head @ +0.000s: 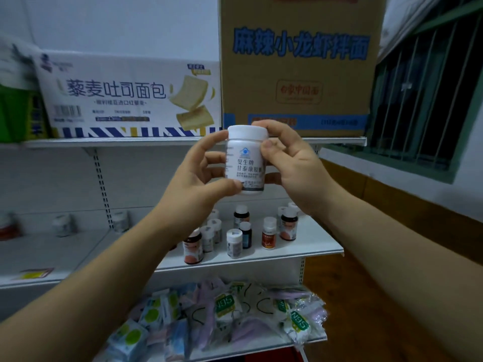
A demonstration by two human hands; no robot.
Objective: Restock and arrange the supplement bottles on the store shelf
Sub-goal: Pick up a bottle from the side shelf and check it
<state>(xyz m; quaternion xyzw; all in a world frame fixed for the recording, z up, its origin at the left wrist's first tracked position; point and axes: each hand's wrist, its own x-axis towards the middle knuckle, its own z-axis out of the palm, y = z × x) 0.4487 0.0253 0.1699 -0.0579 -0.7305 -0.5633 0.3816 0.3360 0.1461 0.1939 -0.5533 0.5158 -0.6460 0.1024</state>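
Starting far left: blurry green and white packs (15, 100), cut off by the edge. Then a white bread box (130, 95) on the top shelf (130, 142). Next, the left hand (198, 173) pinching the white bottle (245, 163), thumb low, fingers curled behind. Then the right hand (295, 168), clamped on its right side and cap. Bottle up in the air, before the shelves. Below, small bottles (234, 242) on the middle shelf (300, 253), some hidden behind the left wrist. Right, a brown box (298, 66), top cut off.

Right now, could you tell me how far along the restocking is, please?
Several bottles already stand on the middle shelf, loosely clustered, not in rows. The left hand and right hand hold a white bottle, not yet shelved. Placing it and tidying the cluster remain.
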